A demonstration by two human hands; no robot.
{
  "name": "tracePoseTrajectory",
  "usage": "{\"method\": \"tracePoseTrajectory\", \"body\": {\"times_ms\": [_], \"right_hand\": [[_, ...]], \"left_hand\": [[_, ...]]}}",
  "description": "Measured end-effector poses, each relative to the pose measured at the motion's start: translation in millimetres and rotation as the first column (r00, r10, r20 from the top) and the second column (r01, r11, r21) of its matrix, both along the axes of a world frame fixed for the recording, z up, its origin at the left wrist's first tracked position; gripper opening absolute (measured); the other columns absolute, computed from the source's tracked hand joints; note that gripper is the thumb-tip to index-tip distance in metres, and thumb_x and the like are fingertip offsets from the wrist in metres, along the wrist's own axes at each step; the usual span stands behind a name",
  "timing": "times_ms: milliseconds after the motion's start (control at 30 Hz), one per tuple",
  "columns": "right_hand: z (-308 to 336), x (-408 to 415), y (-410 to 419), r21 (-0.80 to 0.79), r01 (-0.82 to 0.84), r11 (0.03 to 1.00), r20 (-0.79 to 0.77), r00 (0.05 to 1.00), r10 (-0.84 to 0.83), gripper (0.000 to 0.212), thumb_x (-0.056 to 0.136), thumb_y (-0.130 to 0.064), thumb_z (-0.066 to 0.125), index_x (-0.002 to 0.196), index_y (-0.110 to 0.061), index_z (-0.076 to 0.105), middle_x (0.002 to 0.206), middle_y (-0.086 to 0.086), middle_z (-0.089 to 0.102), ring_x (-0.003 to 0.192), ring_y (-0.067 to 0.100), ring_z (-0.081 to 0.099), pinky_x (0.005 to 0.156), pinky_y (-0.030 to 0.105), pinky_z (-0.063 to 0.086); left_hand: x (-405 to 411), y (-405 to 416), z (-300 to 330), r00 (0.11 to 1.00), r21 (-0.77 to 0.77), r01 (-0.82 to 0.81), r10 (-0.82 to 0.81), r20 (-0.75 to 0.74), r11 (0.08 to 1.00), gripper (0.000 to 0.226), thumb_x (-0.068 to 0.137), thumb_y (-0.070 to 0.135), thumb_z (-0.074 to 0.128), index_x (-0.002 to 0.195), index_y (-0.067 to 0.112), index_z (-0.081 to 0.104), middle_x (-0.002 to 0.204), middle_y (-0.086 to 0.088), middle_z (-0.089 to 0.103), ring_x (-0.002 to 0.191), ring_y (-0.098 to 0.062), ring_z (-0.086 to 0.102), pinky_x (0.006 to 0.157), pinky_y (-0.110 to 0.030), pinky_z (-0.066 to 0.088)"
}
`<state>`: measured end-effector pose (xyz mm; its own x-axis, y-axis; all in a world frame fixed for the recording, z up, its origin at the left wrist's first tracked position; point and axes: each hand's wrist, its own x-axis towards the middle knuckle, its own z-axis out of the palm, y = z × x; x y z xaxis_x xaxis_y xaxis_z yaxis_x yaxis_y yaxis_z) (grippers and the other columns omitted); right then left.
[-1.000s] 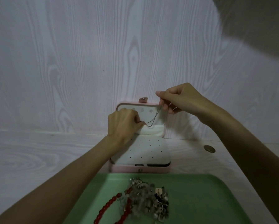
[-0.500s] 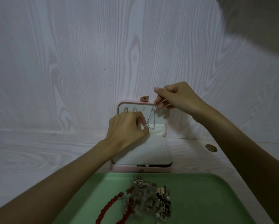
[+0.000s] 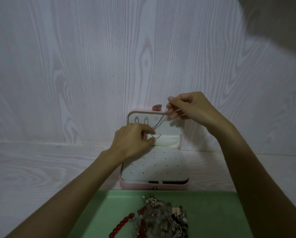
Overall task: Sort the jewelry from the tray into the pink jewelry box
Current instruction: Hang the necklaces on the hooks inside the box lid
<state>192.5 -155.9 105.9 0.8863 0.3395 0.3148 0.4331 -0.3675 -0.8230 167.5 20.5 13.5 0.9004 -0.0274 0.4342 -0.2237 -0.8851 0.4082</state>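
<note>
— Both hands are shifting: right hand is lifting the thin chain up-right; left hand is pinching its lower end.

— Chain is running diagonally across the pink jewelry box lid — left hand nearer the hooks.

Pretty dim overall, with a flat cool cast and no glare anywhere, and a big soft shadow eats the top right corner of the wall. The jewelry pile on the green tray looks smeared and out of focus, while the wide lens bends the table edge and stretches both forearms toward the bottom corners.
</note>
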Motion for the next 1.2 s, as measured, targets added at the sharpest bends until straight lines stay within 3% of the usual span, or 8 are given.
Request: {"method": "tracePoseTrajectory", "body": {"times_ms": [133,267,433,567,667,800,967,1200], "right_hand": [[-2.1,3.6,-5.3,-0.134,-0.006,0.991,-0.009,1.0,0.005,0.018,0.09,-0.024,0.059,0.091,-0.012,0.071,0.08,0.002,0.071,0.064,0.007,0.067,0.061,0.012,0.054],[-7.2,4.3,-3.2,-0.241,-0.044,0.97,-0.033,0.999,0.037,0.012,0.09,-0.02,0.06,0.091,-0.014,0.07,0.081,0.005,0.072,0.067,0.012,0.067,0.063,0.016,0.054],[-12.3,6.9,3.8,-0.238,-0.054,0.97,0.008,0.998,0.058,0.014,0.091,-0.02,0.058,0.096,-0.014,0.069,0.081,0.007,0.072,0.066,0.014,0.068,0.061,0.015,0.054],[-17.2,10.0,10.1,-0.246,-0.051,0.968,-0.004,0.999,0.051,0.016,0.091,-0.021,0.059,0.096,-0.012,0.071,0.081,0.007,0.072,0.066,0.015,0.068,0.06,0.017,0.054],[-23.9,13.0,14.5,-0.237,0.016,0.971,0.011,1.0,-0.014,0.014,0.089,-0.022,0.062,0.093,-0.013,0.072,0.075,0.005,0.072,0.06,0.012,0.067,0.058,0.017,0.055],[-35.2,13.8,20.3,-0.263,0.27,0.926,0.237,0.949,-0.209,0.019,0.086,-0.032,0.065,0.075,-0.019,0.073,0.059,-0.006,0.068,0.049,0.005,0.063,0.056,0.02,0.052],[-39.3,8.4,32.1,-0.334,0.472,0.816,0.409,0.853,-0.325,0.031,0.089,-0.036,0.06,0.073,-0.013,0.072,0.064,0.002,0.067,0.057,0.015,0.062,0.061,0.029,0.054],[-44.5,8.3,37.4,-0.393,0.544,0.741,0.442,0.819,-0.366,0.034,0.09,-0.035,0.059,0.064,-0.014,0.056,0.05,-0.003,0.038,0.045,0.009,0.036,0.046,0.022,0.025]], "left_hand": [[4.1,-4.2,3.3,0.996,-0.133,-0.032,0.02,-0.087,0.991,0.022,0.077,0.044,0.07,0.097,0.036,0.071,0.076,0.015,0.065,0.073,-0.005,0.058,0.058,-0.022,0.042],[7.0,-4.0,21.4,0.986,-0.225,-0.079,0.043,-0.161,0.971,0.022,0.067,0.05,0.077,0.075,0.029,0.072,0.072,0.015,0.063,0.074,-0.008,0.059,0.061,-0.024,0.043],[4.3,-6.0,46.4,0.976,-0.208,0.041,-0.083,-0.201,0.977,0.035,0.075,0.037,0.074,0.109,0.031,0.066,0.084,0.012,0.06,0.081,-0.009,0.057,0.077,-0.026,0.046],[4.4,-5.9,38.8,0.989,-0.27,0.04,-0.076,-0.125,0.962,0.008,0.085,0.032,0.065,0.088,0.033,0.072,0.074,0.014,0.065,0.07,-0.011,0.062,0.071,-0.029,0.051],[6.7,-4.7,30.0,0.996,-0.293,-0.035,0.011,-0.084,0.956,0.021,0.09,0.033,0.059,0.07,0.035,0.066,0.064,0.014,0.066,0.063,-0.005,0.062,0.069,-0.027,0.051],[5.2,-11.9,25.5,0.987,-0.319,-0.14,0.159,0.035,0.937,0.023,0.09,0.035,0.056,0.074,0.027,0.07,0.056,0.01,0.065,0.061,-0.007,0.065,0.067,-0.029,0.053],[3.5,-15.7,21.7,0.945,-0.284,-0.21,0.269,0.188,0.935,0.023,0.09,0.034,0.057,0.082,0.021,0.075,0.069,0.004,0.07,0.064,-0.016,0.066,0.067,-0.036,0.055],[2.0,-17.4,17.8,0.931,-0.19,-0.25,0.29,0.223,0.949,0.019,0.087,0.032,0.062,0.089,0.021,0.077,0.082,0.005,0.074,0.074,-0.015,0.066,0.068,-0.03,0.052]]}}
